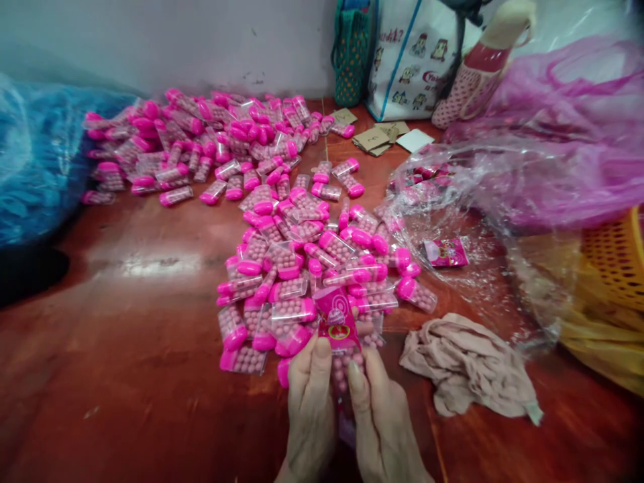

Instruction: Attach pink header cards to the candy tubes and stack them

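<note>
At the bottom centre, my left hand (312, 396) and my right hand (380, 402) are closed on the two sides of a small clear candy container (341, 370) with pink balls inside. A printed magenta wrapper (336, 320) covers its far end; how far it reaches under my fingers is hidden. Just beyond my fingertips lies a near heap of similar candy containers (292, 288) with bright pink caps, lying at all angles. Another printed wrapper (447, 253) rests to the right, by a clear plastic bag (483, 268).
A larger heap of capped containers (201, 144) lies by the wall. A blue plastic bag (35, 161) stands at left. To the right are a crumpled beige cloth (470, 365), a pink plastic bag (563, 134) and a yellow basket (616, 258). Cardboard pieces (375, 139) lie before a white printed bag (415, 60).
</note>
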Demonstrator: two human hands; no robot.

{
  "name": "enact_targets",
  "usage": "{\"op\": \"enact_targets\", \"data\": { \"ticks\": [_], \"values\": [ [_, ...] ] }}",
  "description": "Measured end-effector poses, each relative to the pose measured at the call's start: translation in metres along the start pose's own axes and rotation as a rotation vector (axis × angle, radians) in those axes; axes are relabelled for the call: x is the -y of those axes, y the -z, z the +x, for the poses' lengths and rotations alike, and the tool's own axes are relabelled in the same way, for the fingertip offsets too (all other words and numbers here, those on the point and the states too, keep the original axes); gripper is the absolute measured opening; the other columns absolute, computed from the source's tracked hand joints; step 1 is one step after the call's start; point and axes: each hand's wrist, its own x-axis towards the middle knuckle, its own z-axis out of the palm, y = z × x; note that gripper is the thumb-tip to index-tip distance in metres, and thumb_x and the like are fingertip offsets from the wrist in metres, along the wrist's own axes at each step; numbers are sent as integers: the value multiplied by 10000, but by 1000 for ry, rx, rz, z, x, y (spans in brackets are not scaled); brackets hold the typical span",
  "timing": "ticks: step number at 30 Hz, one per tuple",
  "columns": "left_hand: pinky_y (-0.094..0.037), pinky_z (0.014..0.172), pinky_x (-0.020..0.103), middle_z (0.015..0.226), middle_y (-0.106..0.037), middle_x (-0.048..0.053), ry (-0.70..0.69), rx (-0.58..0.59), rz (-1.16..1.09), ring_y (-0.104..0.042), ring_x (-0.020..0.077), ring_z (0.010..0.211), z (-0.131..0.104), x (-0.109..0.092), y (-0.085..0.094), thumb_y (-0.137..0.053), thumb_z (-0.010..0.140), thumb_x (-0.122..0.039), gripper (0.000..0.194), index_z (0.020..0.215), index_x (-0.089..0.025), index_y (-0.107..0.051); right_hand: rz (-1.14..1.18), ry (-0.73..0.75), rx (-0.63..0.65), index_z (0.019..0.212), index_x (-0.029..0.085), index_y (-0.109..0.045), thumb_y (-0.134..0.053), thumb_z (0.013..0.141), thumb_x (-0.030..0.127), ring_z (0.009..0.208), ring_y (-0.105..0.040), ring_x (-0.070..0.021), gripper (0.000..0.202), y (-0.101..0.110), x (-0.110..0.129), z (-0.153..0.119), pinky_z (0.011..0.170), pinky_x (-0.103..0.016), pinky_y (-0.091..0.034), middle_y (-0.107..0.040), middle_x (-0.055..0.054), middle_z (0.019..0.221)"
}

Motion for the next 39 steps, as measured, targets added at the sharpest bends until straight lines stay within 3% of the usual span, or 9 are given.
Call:
{"op": "enact_targets", "data": {
  "ticks": [5, 9, 12, 15, 17, 20, 23, 32, 39],
  "values": [
    [-447, 497, 207, 512, -591, -19, -45, -27, 39, -517, 101, 457, -7, 4, 2, -640, 749, -379, 211, 728, -172, -671, 14, -35, -37, 1191, 233, -527, -444, 906, 363, 728, -668, -192, 324, -3, -12, -4, 592, -234, -531, -702, -52, 861],
    [-484, 661, 246, 765, -687, 35, -41, 133, 53, -604, 142, 647, -7, 1, -1, -629, 773, -305, 235, 970, -184, -666, 50, -154, -101, 1216, 250, -506, -457, 897, 397, 923, -631, -203, 354, -2, -16, -5, 720, -276, -527, -664, -54, 1012],
    [-483, 709, 256, 877, -688, 45, -72, 218, 112, -611, 157, 744, -3, -10, -2, -578, 812, -292, 220, 994, -195, -656, 75, -23, -48, 1061, 216, -599, -353, 894, 511, 938, -599, -251, 419, 9, -9, 7, 768, -371, -501, -639, -89, 978],
    [-475, 645, 229, 794, -672, 29, -88, 337, 261, -597, 151, 716, -2, -19, 0, -586, 805, -272, 186, 950, -191, -671, 32, 31, -152, 1047, 190, -608, -543, 786, 529, 979, -571, -284, 432, 23, -1, 25, 803, -418, -486, -601, -121, 1071],
    [-447, 557, 201, 675, -626, 4, -82, 381, 306, -563, 124, 611, -3, -21, 1, -609, 784, -252, 160, 910, -183, -680, 110, -96, -112, 1012, 184, -627, -661, 711, 467, 874, -616, -261, 414, 28, 4, 36, 721, -373, -524, -647, -109, 995],
    [-393, 457, 189, 602, -543, -33, -30, 327, 269, -478, 85, 476, -7, -17, 2, -637, 745, -221, 178, 918, -184, -655, 461, -319, 12, 865, 187, -659, -668, 734, 384, 628, -647, -180, 236, 26, 8, 44, 559, -267, -535, -693, -38, 736],
    [-381, 451, 196, 595, -526, -34, -12, 307, 299, -460, 87, 470, -10, -13, 3, -637, 734, -202, 164, 896, -178, -631, 730, -431, -10, 784, 182, -653, -695, 724, 324, 534, -626, -137, 160, 21, 10, 45, 509, -223, -520, -680, 2, 646],
    [-388, 498, 187, 619, -561, -8, -175, 234, 381, -480, 102, 557, -13, -11, 5, -622, 740, -196, 120, 837, -182, -692, 529, -487, -25, 761, 161, -692, -730, 668, 277, 622, -658, -170, 153, 20, 12, 35, 606, -264, -548, -722, -27, 706],
    [-440, 455, 208, 645, -648, 20, -5, 331, 279, -575, 130, 517, -10, -14, -3, -682, 695, -205, 212, 902, -164, -662, 846, -547, 34, 696, 158, -640, -711, 688, 406, 524, -640, -174, 258, 29, 0, 46, 538, -294, -538, -671, -18, 584]
  ]
}}
